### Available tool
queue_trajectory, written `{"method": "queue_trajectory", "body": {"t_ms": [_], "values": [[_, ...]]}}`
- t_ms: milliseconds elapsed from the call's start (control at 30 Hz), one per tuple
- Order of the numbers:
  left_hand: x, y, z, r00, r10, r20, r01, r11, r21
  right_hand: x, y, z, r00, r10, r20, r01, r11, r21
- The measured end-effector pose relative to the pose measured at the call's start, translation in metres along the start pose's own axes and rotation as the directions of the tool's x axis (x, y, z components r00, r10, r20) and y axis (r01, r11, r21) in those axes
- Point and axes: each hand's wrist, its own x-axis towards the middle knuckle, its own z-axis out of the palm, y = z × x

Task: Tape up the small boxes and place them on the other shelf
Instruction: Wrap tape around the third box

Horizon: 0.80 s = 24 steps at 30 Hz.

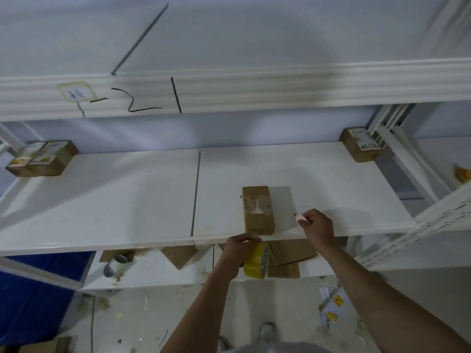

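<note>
A small brown cardboard box [258, 210] lies near the front edge of the white shelf [127, 200], with a strip of clear tape across its top. My left hand [240, 248] grips a roll of yellow tape [257, 261] just below the shelf edge, in front of the box. My right hand [317, 225] rests on the shelf to the right of the box, closed on a small pale pink tool [300, 218]. Two more small boxes [43, 157] sit at the shelf's back left and one box [362, 145] at its back right.
A lower shelf [153, 271] holds flat cardboard pieces [290, 256] and a grey cup [116, 264] on its side. A white upper shelf beam [254, 85] spans above. Another rack [443, 217] stands at the right. Scraps and papers [331, 307] litter the floor.
</note>
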Motion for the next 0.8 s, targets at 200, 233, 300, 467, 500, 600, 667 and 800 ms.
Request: {"method": "queue_trajectory", "body": {"t_ms": [200, 233, 300, 467, 500, 600, 667, 800], "values": [[0.002, 0.003, 0.013, 0.998, -0.02, -0.057, 0.019, 1.0, -0.017, 0.028, 0.018, -0.003, 0.998, 0.034, 0.06, -0.029, 0.996, -0.088], [0.002, 0.003, 0.013, 0.997, -0.019, -0.071, 0.018, 1.0, -0.019, 0.03, 0.017, -0.005, 0.998, 0.036, 0.055, -0.03, 0.994, -0.109], [0.001, 0.003, 0.011, 0.995, -0.017, -0.093, 0.016, 1.0, -0.02, 0.032, 0.011, -0.008, 0.999, 0.038, 0.034, -0.033, 0.989, -0.142], [-0.001, 0.005, 0.002, 0.995, -0.013, -0.098, 0.007, 0.998, -0.064, 0.027, -0.019, -0.007, 1.0, -0.011, -0.028, 0.009, 0.998, -0.062], [0.0, 0.006, -0.001, 0.996, -0.01, -0.092, 0.005, 0.998, -0.057, 0.025, -0.028, -0.004, 1.0, -0.028, -0.014, 0.028, 1.0, -0.011], [0.004, 0.007, -0.014, 0.997, 0.007, -0.081, -0.009, 0.999, -0.033, 0.013, -0.064, 0.006, 0.987, -0.144, 0.068, 0.134, 0.981, 0.138], [0.005, 0.007, -0.025, 0.996, 0.015, -0.086, -0.017, 1.0, -0.025, 0.001, -0.094, 0.013, 0.954, -0.253, 0.161, 0.223, 0.957, 0.184], [0.0, 0.006, -0.055, 0.997, 0.052, -0.064, -0.055, 0.998, -0.037, -0.022, -0.146, 0.031, 0.783, -0.294, 0.549, 0.346, 0.938, 0.01]]}}
